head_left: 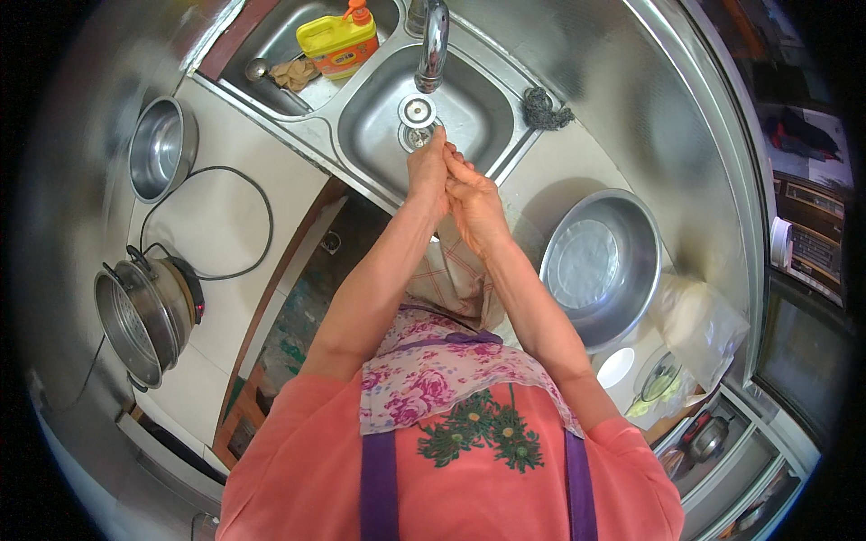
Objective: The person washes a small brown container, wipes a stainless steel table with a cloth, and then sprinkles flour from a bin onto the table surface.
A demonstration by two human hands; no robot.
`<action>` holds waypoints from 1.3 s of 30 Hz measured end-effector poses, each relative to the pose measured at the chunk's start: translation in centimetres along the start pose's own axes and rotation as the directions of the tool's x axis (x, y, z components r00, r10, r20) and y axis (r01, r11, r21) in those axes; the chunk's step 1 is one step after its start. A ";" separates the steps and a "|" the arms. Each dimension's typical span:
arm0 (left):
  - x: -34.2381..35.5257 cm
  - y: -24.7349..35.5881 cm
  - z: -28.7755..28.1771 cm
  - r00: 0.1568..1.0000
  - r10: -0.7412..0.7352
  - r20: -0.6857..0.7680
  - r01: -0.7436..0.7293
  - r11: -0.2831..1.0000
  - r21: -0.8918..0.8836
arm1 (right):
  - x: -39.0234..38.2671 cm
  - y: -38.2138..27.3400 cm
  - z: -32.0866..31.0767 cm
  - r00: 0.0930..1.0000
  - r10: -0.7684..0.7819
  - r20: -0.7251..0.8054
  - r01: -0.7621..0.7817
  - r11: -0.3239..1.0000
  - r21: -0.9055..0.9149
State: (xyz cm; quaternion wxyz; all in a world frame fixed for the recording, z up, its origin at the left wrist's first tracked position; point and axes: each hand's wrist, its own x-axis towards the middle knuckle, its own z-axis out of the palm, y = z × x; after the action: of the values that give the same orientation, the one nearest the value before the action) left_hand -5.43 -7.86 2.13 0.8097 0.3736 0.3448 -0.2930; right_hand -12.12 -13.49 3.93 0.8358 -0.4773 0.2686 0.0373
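My left hand [428,171] and right hand [471,200] are pressed together, palm to palm, each grip holding nothing, over the sink [469,104]; the faucet [433,45] stands just beyond my fingertips.

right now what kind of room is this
Most likely a home kitchen: a steel double sink with a tap, a yellow dish soap bottle, and a cooker pot on the counter. Both hands meet over the sink.
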 end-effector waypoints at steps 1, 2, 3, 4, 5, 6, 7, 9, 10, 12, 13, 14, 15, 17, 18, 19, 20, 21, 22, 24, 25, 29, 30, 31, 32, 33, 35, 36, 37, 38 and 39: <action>0.0 0.4 0.2 1.000 0.004 0.000 -0.004 1.000 0.012 | 0.0 -0.1 0.2 0.997 -0.070 0.027 0.074 0.974 -0.214; 0.1 0.8 0.3 0.999 -0.038 -0.001 0.038 0.999 0.007 | -0.1 -0.3 0.4 0.989 -0.134 0.068 0.150 0.897 -0.415; 0.1 1.1 0.3 0.997 -0.079 0.000 0.079 0.997 0.002 | -0.4 -0.5 0.5 0.967 -0.219 0.128 0.253 0.782 -0.569; 0.1 1.3 0.1 0.993 -0.122 0.000 0.122 0.993 -0.002 | -1.0 -0.7 0.7 0.936 -0.290 0.201 0.345 0.632 -0.695; 0.1 1.4 0.1 0.991 -0.133 0.017 0.133 0.991 -0.021 | -1.3 -0.7 0.9 0.895 -0.343 0.284 0.422 0.452 -0.786; 0.1 1.5 0.0 0.989 -0.143 0.034 0.145 0.989 -0.040 | -1.1 -0.5 0.8 0.896 -0.348 0.277 0.420 0.459 -0.782; 0.1 1.4 0.1 0.986 -0.156 0.054 0.160 0.986 -0.057 | -0.7 -0.2 0.4 0.896 -0.355 0.266 0.417 0.466 -0.780; -0.1 0.9 0.6 0.983 -0.140 0.120 0.139 0.990 0.022 | -0.3 0.2 -0.1 0.883 -0.374 0.282 0.434 0.427 -0.793; -0.2 0.8 0.8 0.979 -0.132 0.153 0.125 0.990 0.058 | -0.1 0.1 -0.1 0.870 -0.383 0.312 0.455 0.379 -0.806; 0.0 1.7 0.6 0.965 -0.194 0.176 0.186 0.981 0.062 | 0.0 -0.3 0.1 0.888 -0.322 0.329 0.436 0.353 -0.828; 0.1 2.0 0.2 0.957 -0.225 0.183 0.218 0.974 0.058 | -0.3 -0.9 0.9 0.916 -0.244 0.318 0.392 0.375 -0.840; 0.5 2.2 -0.1 0.946 -0.216 0.242 0.221 0.975 0.006 | -0.5 -1.4 1.4 0.939 -0.186 0.288 0.341 0.431 -0.835; 1.1 2.3 -0.3 0.932 -0.202 0.300 0.225 0.973 -0.045 | -0.8 -1.8 1.8 0.959 -0.125 0.254 0.283 0.481 -0.830; 1.3 3.0 -0.7 0.863 -0.158 0.480 0.262 0.952 -0.157 | -0.9 -2.4 2.1 0.988 -0.035 0.149 0.136 0.644 -0.753; 1.6 3.1 -1.1 0.815 -0.106 0.569 0.289 0.926 -0.242 | -0.8 -2.2 2.4 0.996 -0.046 0.082 0.079 0.881 -0.466; 1.8 3.1 -1.4 0.760 -0.044 0.649 0.325 0.890 -0.320 | -0.5 -1.9 2.9 0.999 -0.029 0.013 0.030 0.993 -0.110; 2.0 3.2 -1.5 0.699 0.028 0.715 0.366 0.845 -0.390 | -0.1 -1.6 3.3 0.999 0.013 -0.044 -0.001 0.965 0.264; 2.0 2.7 -1.4 0.779 0.025 0.627 0.285 0.876 -0.389 | 0.5 -1.4 3.6 0.996 0.001 -0.087 0.029 0.939 0.342; 0.7 2.5 -0.5 0.827 -0.007 0.563 0.258 0.893 -0.368 | 1.4 -1.2 3.7 0.991 -0.008 -0.133 0.063 0.908 0.415; -2.2 2.7 1.5 0.903 -0.069 0.424 0.216 0.927 -0.308 | 2.5 -0.9 3.8 0.973 -0.019 -0.231 0.147 0.822 0.550; -1.1 2.6 0.9 0.902 -0.108 0.419 0.243 0.928 -0.282 | 2.6 -0.3 3.4 0.970 -0.049 -0.236 0.137 0.918 0.372; 1.2 3.0 -0.5 0.951 -0.173 0.255 0.218 0.962 -0.163 | 1.6 1.4 1.5 0.977 -0.179 -0.120 0.101 0.871 -0.480; 1.5 2.7 -0.8 0.961 -0.176 0.213 0.216 0.960 -0.180 | 1.3 1.4 1.1 0.980 -0.193 -0.051 0.109 0.733 -0.672; 1.5 2.6 -0.8 0.968 -0.180 0.174 0.213 0.957 -0.195 | 1.2 1.2 0.8 0.946 -0.313 0.083 0.263 0.595 -0.760; 1.6 2.5 -0.8 0.974 -0.184 0.135 0.210 0.955 -0.210 | 1.1 1.2 0.6 0.885 -0.404 0.230 0.405 0.427 -0.808; 1.9 2.4 -0.9 0.981 -0.176 0.083 0.190 0.959 -0.209 | 1.2 1.1 0.3 0.800 -0.463 0.383 0.528 0.238 -0.815; 2.5 2.1 -0.9 0.987 -0.158 -0.019 0.151 0.967 -0.206 | 2.7 1.7 -0.9 0.703 -0.473 0.531 0.619 0.039 -0.784; 2.5 2.0 -0.7 0.989 -0.149 -0.023 0.144 0.976 -0.162 | 3.3 2.6 -1.1 0.735 -0.497 0.460 0.608 0.184 -0.773; 2.2 2.2 -0.4 0.990 -0.137 -0.024 0.133 0.984 -0.119 | 3.9 3.3 -1.2 0.763 -0.520 0.385 0.593 0.323 -0.738; 2.1 2.6 0.1 0.993 -0.117 -0.020 0.115 0.990 -0.078 | 4.4 4.3 -0.2 0.862 -0.478 0.168 0.477 0.655 -0.586; 2.9 2.7 -0.7 0.985 -0.174 -0.011 0.172 0.982 -0.080 | 4.8 4.3 0.0 0.893 -0.428 0.140 0.434 0.735 -0.521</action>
State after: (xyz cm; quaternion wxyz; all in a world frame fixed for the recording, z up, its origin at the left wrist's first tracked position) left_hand -1.98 -6.47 0.67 0.7922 0.3127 0.3945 -0.3450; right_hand -9.35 -12.12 -1.71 0.6542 -0.7415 0.1249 -0.0807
